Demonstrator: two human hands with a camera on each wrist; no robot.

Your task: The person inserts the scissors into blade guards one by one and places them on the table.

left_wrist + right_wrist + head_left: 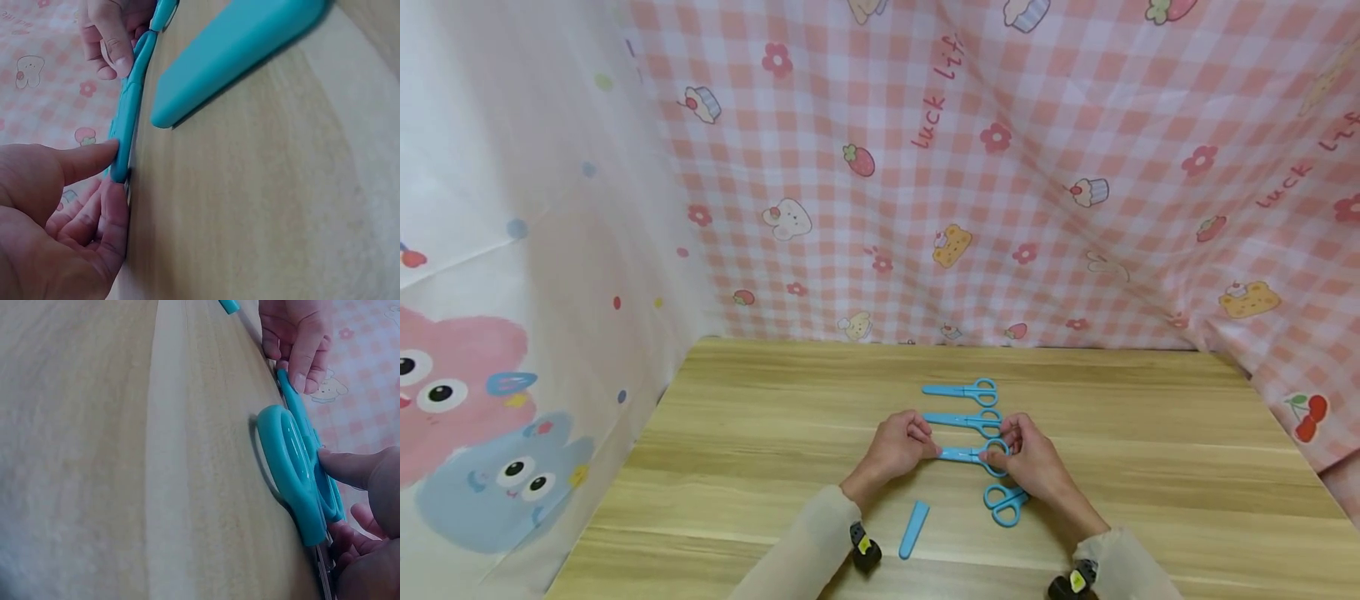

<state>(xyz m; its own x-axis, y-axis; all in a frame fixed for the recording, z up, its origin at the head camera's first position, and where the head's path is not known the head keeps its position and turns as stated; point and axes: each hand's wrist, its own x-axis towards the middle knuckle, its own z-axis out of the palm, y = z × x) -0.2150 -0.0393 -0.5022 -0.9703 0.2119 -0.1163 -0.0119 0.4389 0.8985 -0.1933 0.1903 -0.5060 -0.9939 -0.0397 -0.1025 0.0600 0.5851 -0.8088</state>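
A pair of light blue scissors (958, 454) with its blades inside a matching sheath lies between both hands on the wooden table. My left hand (895, 442) pinches the sheath tip, thumb on top and fingers beneath in the left wrist view. At the other end, my right hand (1036, 460) grips the handle, its thumb (350, 467) on the handle near the blades. Just nearer to me, bare-bladed blue scissors (272, 440) point rightward, their metal blades partly under the right hand. An empty-looking blue sheath (914, 530) lies apart, nearer the left forearm.
Two more sheathed blue scissors lie beyond the hands in a column: a middle pair (953, 419) and the farthest pair (951, 390). A pink checked cloth (925, 208) hangs behind the table (760, 433); a white printed curtain (565, 275) hangs at left.
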